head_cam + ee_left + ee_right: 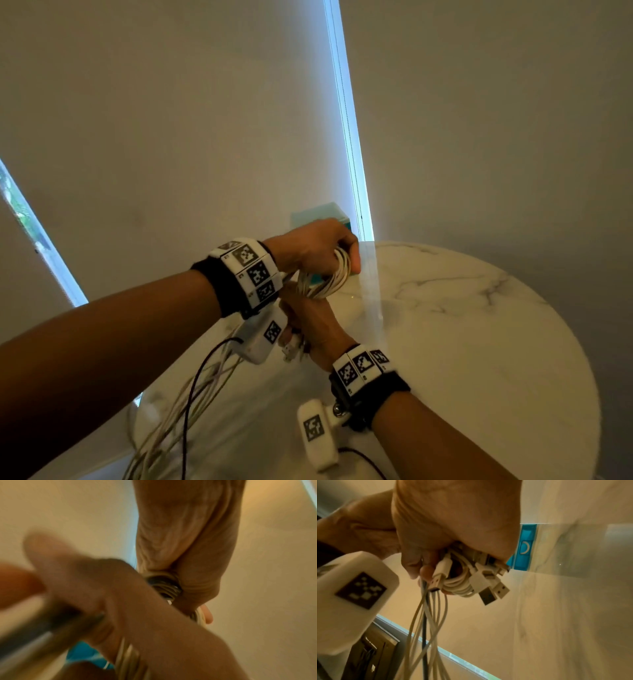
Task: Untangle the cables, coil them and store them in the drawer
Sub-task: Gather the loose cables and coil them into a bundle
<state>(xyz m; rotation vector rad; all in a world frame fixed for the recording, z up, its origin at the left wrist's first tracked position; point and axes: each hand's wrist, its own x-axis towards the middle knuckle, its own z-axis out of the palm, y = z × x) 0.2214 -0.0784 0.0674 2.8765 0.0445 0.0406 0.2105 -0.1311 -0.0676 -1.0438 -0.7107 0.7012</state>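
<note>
Cables in both hands, unlabelled

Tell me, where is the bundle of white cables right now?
In the head view the white cables are held above the marble table, between the left hand and the right hand.

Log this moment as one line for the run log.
stage: coiling | left hand: grips white cable coil | right hand: holds plug ends | tails hang off marble table | drawer: not visible
</note>
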